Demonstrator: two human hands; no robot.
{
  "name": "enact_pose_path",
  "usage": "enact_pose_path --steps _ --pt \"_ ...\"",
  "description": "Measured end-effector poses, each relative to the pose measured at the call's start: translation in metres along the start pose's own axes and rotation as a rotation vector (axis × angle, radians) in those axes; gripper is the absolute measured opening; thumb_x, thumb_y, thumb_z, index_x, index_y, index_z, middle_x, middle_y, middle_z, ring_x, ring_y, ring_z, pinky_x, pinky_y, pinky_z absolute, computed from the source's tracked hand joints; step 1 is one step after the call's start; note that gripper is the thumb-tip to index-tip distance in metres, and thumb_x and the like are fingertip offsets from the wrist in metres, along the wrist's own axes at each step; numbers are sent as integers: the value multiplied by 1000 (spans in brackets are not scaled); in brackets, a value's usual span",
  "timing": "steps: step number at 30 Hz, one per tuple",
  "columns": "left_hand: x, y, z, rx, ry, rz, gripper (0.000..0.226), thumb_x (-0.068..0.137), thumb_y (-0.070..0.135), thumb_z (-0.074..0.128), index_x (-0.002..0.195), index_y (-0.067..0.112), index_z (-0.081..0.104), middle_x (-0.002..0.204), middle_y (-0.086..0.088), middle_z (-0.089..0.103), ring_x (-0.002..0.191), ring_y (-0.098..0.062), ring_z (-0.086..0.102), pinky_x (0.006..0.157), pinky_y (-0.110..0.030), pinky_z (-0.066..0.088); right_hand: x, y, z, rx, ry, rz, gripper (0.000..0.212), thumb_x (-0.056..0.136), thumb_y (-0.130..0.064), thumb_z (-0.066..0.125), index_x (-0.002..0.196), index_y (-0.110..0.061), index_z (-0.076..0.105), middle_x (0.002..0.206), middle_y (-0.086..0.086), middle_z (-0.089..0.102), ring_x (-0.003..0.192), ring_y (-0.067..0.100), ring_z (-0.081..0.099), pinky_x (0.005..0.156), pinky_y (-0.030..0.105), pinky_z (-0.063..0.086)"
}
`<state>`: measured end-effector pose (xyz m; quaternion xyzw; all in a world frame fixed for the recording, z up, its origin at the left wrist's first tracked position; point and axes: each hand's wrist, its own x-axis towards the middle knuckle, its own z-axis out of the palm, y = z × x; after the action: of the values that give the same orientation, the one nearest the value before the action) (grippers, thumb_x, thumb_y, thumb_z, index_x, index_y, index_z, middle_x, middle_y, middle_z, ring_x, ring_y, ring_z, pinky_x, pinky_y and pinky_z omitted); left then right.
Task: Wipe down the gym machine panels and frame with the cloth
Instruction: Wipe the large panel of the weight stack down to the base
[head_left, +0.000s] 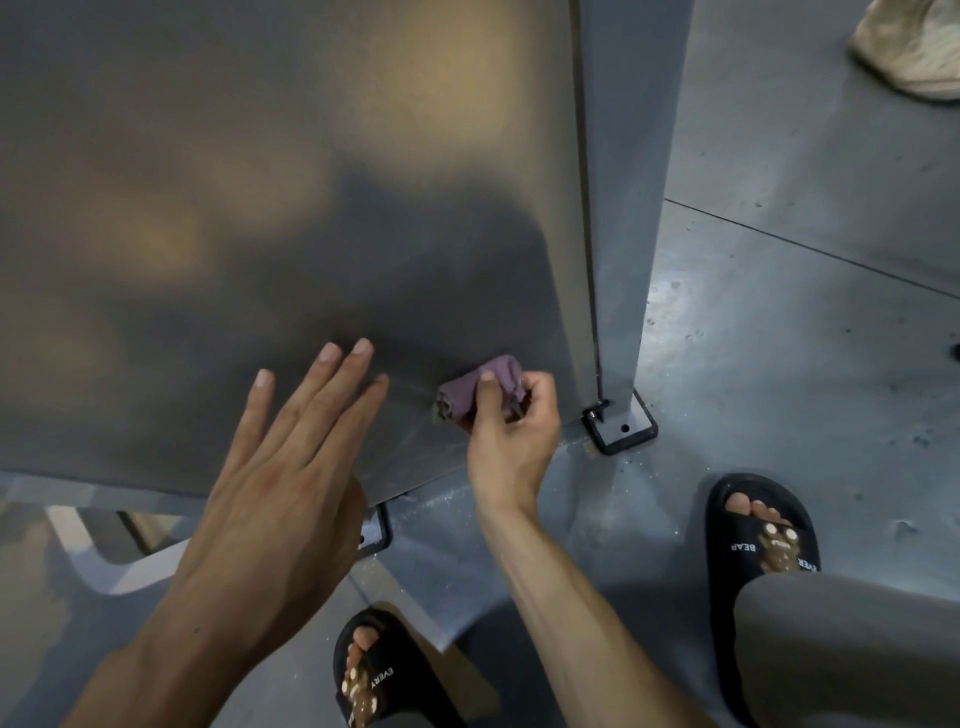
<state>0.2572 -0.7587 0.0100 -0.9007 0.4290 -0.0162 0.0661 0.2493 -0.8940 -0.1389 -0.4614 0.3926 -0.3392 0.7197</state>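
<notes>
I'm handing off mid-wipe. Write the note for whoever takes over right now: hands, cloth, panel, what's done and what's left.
Right hand: grips the bunched purple cloth, pressed against the panel near its lower right corner.
Left hand: open, fingers spread, at the lower panel; contact unclear.
Frame post stands just right of the cloth, with its black foot bracket on the floor.
Done: cannot tell from this view how much is wiped.
Left: finish the panel's bottom edge, then the post and bracket.
</notes>
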Motion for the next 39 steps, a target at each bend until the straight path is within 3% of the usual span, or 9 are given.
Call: enact_pose_path --steps 3,8,13,16,22,26,31,37,39 --pt "0 0 0 2 7 -4 75 83 14 41 157 8 38 172 -2 19 160 -19 10 127 -52 6 6 14 -7 -47 15 64 22 92 -9 66 80 -8 47 70 -7 47 64 7 42 63 26 41" --pt "-1 1 0 -10 17 7 76 81 10 45 157 8 38 172 -1 18 160 -18 10 127 -51 6 12 30 -11 -86 110 213 27 84 -20 64 71 -27 41 68 -10 45 65 10 44 68 49 50" --pt "0 -2 1 17 -9 12 75 84 17 39 158 11 35 172 -1 17 160 -18 9 127 -52 5 5 -9 -3 -29 9 -58 26 94 -11 67 78 -13 46 67 -12 45 62 7 43 60 26 40" --pt "0 -1 1 2 -2 0 74 84 17 39 158 11 36 172 -1 17 160 -18 8 127 -52 5 8 2 -9 -117 6 -56 20 95 -9 66 84 -11 50 67 -13 49 61 3 45 59 17 39" --pt "-3 -1 2 -1 9 20 75 81 12 43 157 9 39 172 -1 17 160 -20 10 126 -54 7 43 71 -37 -178 150 365 25 93 -7 63 79 -23 49 79 -3 60 82 21 58 77 31 45" --pt "-3 -2 1 2 9 15 74 83 15 38 157 10 37 172 -1 17 160 -20 10 126 -54 7 41 43 -32 -150 139 209 25 93 -7 63 82 -25 50 78 -11 58 78 11 56 76 32 48" --pt "0 -1 2 5 8 15 75 83 15 40 157 10 38 172 -2 16 160 -19 8 127 -52 3 21 11 -16 -123 73 -54 9 93 -5 62 91 -9 54 74 -13 53 66 1 48 65 18 42" --pt "-3 -2 0 -6 4 19 76 82 14 41 158 11 37 173 0 15 160 -20 9 126 -54 5 38 55 -39 -201 105 206 12 94 -6 64 93 -15 57 82 -7 60 84 20 59 74 25 42" --pt "-3 -2 0 -5 -2 23 75 83 14 41 158 11 36 173 0 15 160 -19 8 127 -52 3 39 51 -39 -205 102 181 15 94 -6 65 90 -17 54 78 -10 58 80 16 57 73 25 43"
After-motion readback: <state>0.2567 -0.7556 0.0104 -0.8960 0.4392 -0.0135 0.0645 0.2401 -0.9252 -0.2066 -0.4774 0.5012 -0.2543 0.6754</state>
